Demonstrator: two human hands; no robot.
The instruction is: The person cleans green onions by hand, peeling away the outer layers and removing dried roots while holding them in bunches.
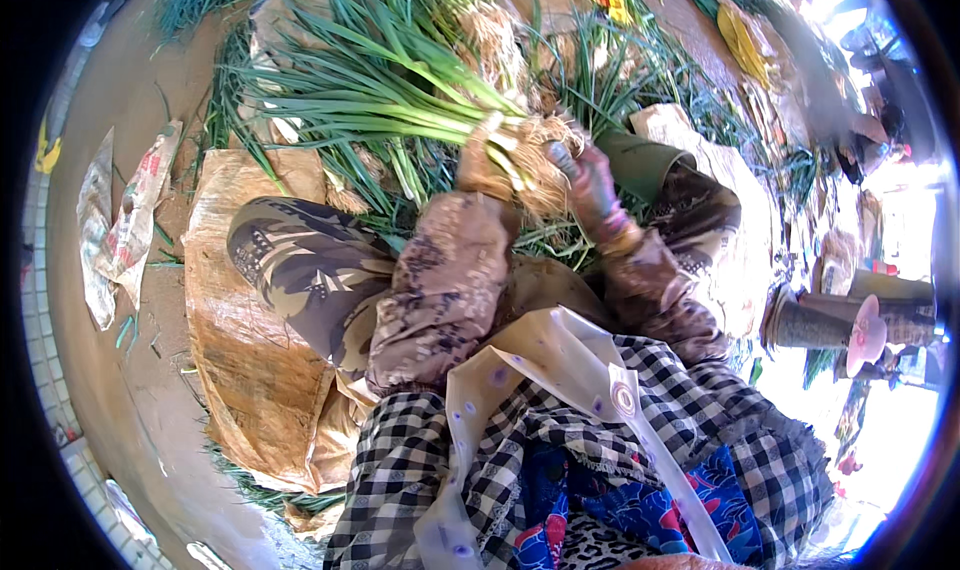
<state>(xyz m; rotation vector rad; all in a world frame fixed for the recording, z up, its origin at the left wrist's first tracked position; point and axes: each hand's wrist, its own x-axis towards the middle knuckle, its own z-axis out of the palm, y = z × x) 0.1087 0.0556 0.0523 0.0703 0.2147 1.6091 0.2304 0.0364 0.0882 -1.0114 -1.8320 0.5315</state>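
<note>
A bunch of green onions [390, 108] is held up in front of me, its leaves fanning out to the left. My left hand [484, 161] grips the white stalks just behind the root end. At the shaggy pale roots [544, 165] is my right hand [596, 187], slightly blurred, with its thumb against them and other fingers partly hidden behind. Something grey covers that thumb's tip. Below and behind the bunch lie more green onions [409, 168], and another bundle with roots towards me [491, 41] rests farther off.
My bent knees in camouflage trousers [315, 270] flank the work. A brown woven sack [247, 330] lies at the left, with torn white bags [131, 225] on the wet floor beyond. More greens [637, 67] spread at the far right. A person in a pink hat [866, 335] is at right.
</note>
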